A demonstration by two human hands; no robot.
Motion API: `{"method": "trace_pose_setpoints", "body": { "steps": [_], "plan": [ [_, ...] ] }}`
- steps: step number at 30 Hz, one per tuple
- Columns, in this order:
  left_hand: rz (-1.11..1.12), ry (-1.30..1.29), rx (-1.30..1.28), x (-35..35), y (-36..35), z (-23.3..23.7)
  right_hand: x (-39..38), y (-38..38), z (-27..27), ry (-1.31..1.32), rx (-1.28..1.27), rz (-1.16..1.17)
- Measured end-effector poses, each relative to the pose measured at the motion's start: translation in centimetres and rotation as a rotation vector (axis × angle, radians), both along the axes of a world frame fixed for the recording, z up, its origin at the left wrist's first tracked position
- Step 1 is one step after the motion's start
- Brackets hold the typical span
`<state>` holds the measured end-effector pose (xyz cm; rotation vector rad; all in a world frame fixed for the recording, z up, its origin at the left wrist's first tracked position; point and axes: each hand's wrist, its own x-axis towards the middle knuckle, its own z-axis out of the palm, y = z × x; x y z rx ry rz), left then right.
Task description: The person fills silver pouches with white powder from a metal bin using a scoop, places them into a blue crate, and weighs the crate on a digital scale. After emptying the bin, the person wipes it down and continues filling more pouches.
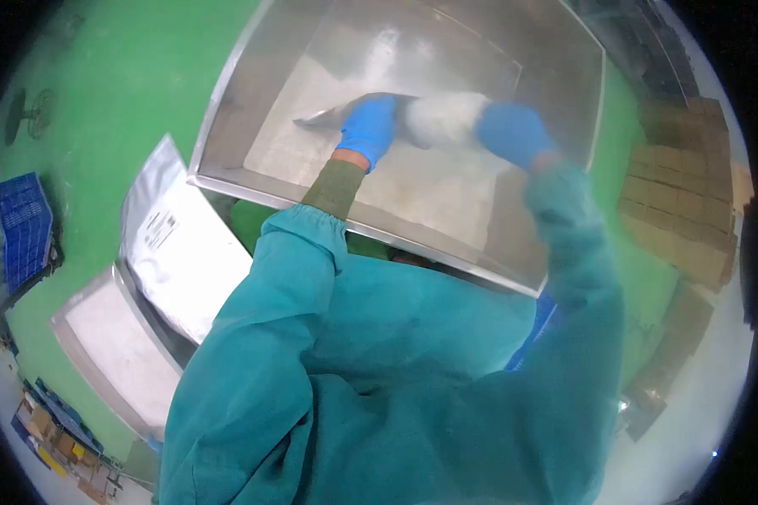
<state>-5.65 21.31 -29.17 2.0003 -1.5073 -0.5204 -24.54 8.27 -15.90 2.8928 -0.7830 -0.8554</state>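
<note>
A wide steel tray with raised walls lies before me, and both my blue-gloved hands are over its inside. My left hand is closed on a silvery-grey, flattish piece that tapers to a point on the left. To its right, a soft-looking white bundle overlaps the grey piece and is smeared by motion. My right hand, also blurred, is closed at the bundle's right end. I cannot tell whether the bundle and the grey piece are one thing.
At my left a large silver-white pouch with a printed label leans over a smaller metal tray. A blue crate and a fan stand farther left on the green floor. Stacked cardboard boxes are at the right.
</note>
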Motion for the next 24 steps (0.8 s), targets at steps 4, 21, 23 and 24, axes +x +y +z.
{"method": "trace_pose_setpoints", "body": {
  "steps": [4, 21, 23, 24],
  "plan": [
    [-0.022, 0.172, -0.096, -1.0, 0.7, 2.9, -1.6, -0.3, -2.9, -0.447, 0.315, -0.284],
    [0.223, 0.191, -0.138, -2.5, 6.7, 7.1, -15.5, 6.1, -10.7, -0.030, -0.045, -0.241],
    [0.312, 0.194, -0.029, -5.4, 8.6, 8.0, -16.5, 10.0, -20.7, -0.133, 0.035, -0.264],
    [0.303, 0.190, -0.027, -6.4, 8.9, 8.0, -14.8, 12.9, -20.9, -0.232, 0.139, -0.265]
  ]
}}
